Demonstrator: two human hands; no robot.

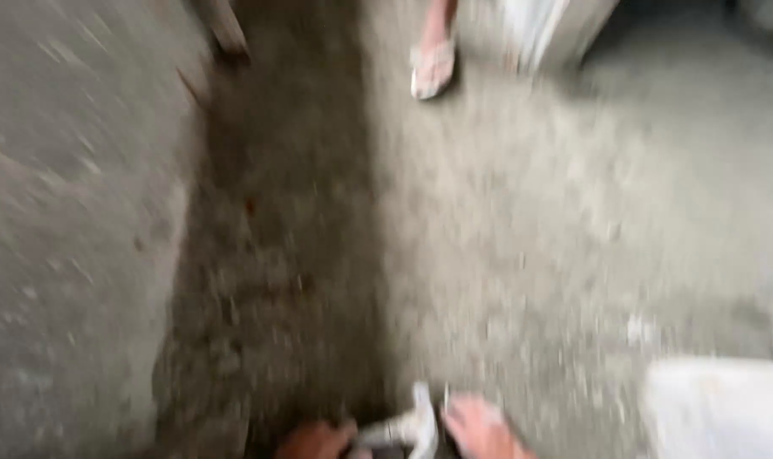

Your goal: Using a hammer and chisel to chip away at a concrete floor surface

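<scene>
The view is heavily blurred. At the bottom edge my left hand point(314, 440) looks closed around the grey end of a whitish tool-like object point(412, 425). The object's pale head points up between both hands. My right hand point(481, 429) is just right of that head, with its fingers next to it or touching it; the blur hides whether it grips. Both hands are low over a rough concrete floor point(556, 221).
A dark, damp-looking strip point(284, 255) runs up the floor's middle. Another person's foot in a pale sandal point(433, 64) stands at the top, beside a light-coloured object point(543, 30). A white blurred shape point(718, 412) fills the bottom right corner.
</scene>
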